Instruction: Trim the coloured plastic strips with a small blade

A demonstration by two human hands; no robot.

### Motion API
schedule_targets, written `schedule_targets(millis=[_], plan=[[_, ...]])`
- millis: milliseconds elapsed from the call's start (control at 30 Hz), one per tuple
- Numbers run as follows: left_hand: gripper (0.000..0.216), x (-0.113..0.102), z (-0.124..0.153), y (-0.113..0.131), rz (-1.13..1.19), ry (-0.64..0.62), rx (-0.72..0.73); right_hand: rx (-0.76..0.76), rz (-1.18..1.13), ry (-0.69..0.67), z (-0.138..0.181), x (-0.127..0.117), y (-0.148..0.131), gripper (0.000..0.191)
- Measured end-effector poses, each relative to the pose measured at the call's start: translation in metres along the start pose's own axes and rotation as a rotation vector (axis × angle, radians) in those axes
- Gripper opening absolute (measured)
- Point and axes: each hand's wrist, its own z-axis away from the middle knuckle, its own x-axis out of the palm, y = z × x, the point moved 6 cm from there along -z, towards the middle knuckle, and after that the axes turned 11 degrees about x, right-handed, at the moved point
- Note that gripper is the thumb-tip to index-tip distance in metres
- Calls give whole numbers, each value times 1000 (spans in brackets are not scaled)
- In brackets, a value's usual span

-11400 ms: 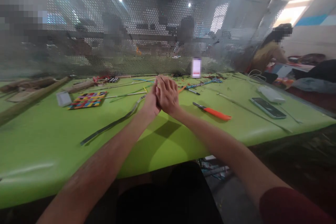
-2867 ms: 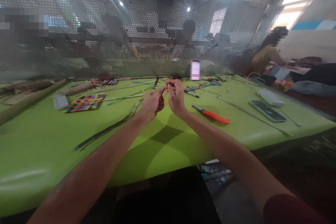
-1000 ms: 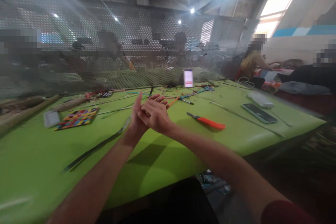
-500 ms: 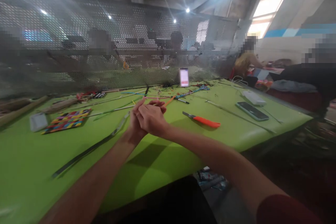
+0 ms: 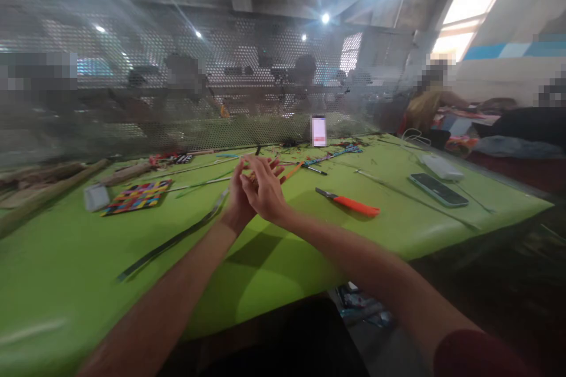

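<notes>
My right hand (image 5: 268, 191) lies across my left hand (image 5: 240, 200) above the middle of the table, fingers stretched forward. Beneath it the left palm faces up, and its fingertips seem to show spread beyond the right hand. Whether anything small lies between the palms is hidden. Just right of the hands, an orange strip (image 5: 294, 171) runs to a blue patterned woven strip (image 5: 329, 156) on the table. A dark flat strip (image 5: 170, 241) lies left of my wrists. Nearest on the right is a knife-like tool with an orange handle (image 5: 354, 205).
The green-covered table (image 5: 177, 312) carries a multicoloured woven mat (image 5: 139, 196), a pen (image 5: 316, 170), a phone (image 5: 437, 189) and a white box (image 5: 441, 167). Another phone (image 5: 319, 131) stands upright against the perforated screen (image 5: 212, 126). Other people sit beyond and at right.
My clasped hands have loosened: the right fingers, curled around the left before, are now straightened over it. The view has turned slightly left, so everything sits further right.
</notes>
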Motion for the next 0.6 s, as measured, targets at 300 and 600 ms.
schedule_targets(millis=[300, 600], plan=[[36, -1, -6, 4, 69, 106, 36, -55, 182, 127, -14, -16, 17, 51], [22, -16, -14, -10, 7, 224, 1, -4, 129, 206, -1, -4, 28, 31]])
